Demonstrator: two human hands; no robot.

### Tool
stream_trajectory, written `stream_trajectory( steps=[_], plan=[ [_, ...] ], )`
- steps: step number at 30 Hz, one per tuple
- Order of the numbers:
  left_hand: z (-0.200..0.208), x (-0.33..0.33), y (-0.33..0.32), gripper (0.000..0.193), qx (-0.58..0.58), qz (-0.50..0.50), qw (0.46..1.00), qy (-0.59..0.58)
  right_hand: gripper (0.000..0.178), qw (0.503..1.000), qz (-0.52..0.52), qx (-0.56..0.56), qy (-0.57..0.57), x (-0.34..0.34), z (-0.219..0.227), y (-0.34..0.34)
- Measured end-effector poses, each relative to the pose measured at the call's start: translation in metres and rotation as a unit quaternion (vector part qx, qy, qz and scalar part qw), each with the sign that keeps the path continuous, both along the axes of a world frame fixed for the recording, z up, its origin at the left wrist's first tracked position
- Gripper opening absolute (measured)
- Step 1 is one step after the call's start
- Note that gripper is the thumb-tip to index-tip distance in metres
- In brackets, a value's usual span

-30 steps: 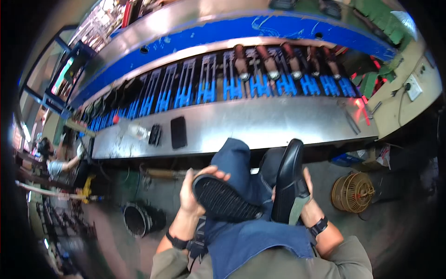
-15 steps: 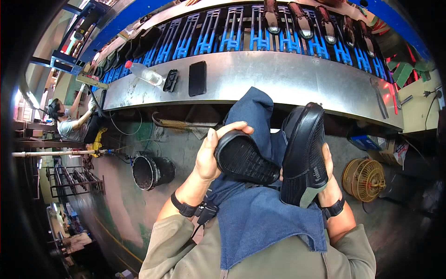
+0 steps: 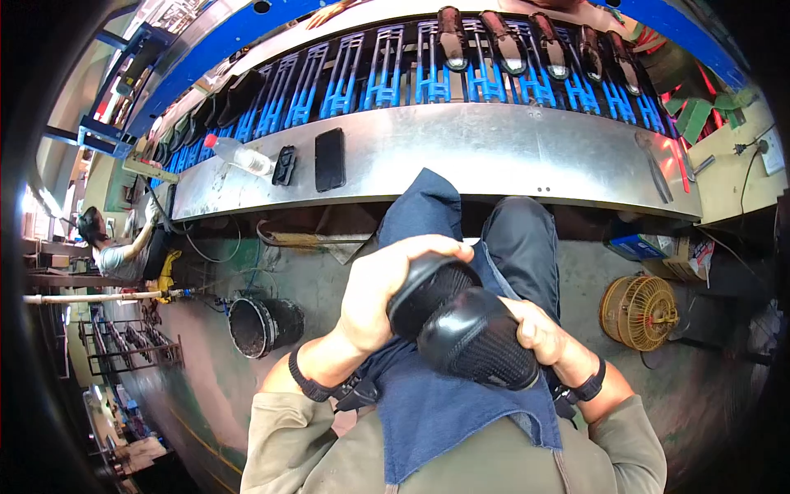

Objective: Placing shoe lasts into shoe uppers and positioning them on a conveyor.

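Seated worker above a denim apron. Left hand, fingers curled over one black shoe sole; right hand, fingers wrapped behind a second sole. The soles overlap above the apron; loosened fingers could let one slide floorward.

bench: long shiny steel shelf spanning the view, bent by the lens
rack: blue metal holders in a row behind the shelf, dark shoe lasts seated on several at top
on shelf: clear plastic bottle lying flat, small black device beside it, black phone face down
floor: black round bucket left, yellow wire-caged fan right
far left: another person at a workstation
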State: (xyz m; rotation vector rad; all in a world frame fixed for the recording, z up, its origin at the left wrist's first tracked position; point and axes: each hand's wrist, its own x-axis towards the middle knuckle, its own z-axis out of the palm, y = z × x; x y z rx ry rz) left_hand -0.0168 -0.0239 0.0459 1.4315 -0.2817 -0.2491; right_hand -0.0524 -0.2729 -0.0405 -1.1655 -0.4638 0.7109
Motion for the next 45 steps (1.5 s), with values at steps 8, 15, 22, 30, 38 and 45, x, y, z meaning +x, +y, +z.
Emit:
stream_trajectory(
  steps=[8, 15, 22, 30, 38, 45],
  plan=[
    [0.025, -0.010, -0.011, 0.075, 0.060, -0.044, 0.997, 0.007, 0.076, 0.999, -0.030, 0.023, -0.023, -0.004, 0.002, 0.000],
    [0.024, -0.013, -0.013, 0.074, 0.062, -0.043, 0.997, 0.002, 0.076, 0.999, -0.016, 0.001, -0.032, -0.001, 0.002, -0.003],
    [0.026, -0.017, -0.016, 0.073, 0.060, -0.047, 0.997, 0.006, 0.075, 0.999, -0.026, -0.003, -0.035, -0.005, 0.002, -0.004],
    [0.016, -0.039, -0.018, 0.057, 0.022, -0.060, 0.998, 0.010, 0.071, 1.000, -0.014, -0.021, -0.013, -0.008, 0.001, -0.011],
    [0.035, -0.035, -0.016, 0.078, 0.279, -0.096, 0.928, -0.228, 0.068, 0.997, -0.071, 0.028, 0.018, -0.016, -0.024, -0.008],
    [0.006, -0.039, -0.040, 0.085, 0.283, 0.030, 0.906, -0.313, 0.068, 0.992, -0.085, 0.051, 0.084, -0.020, -0.018, -0.015]
  ],
)
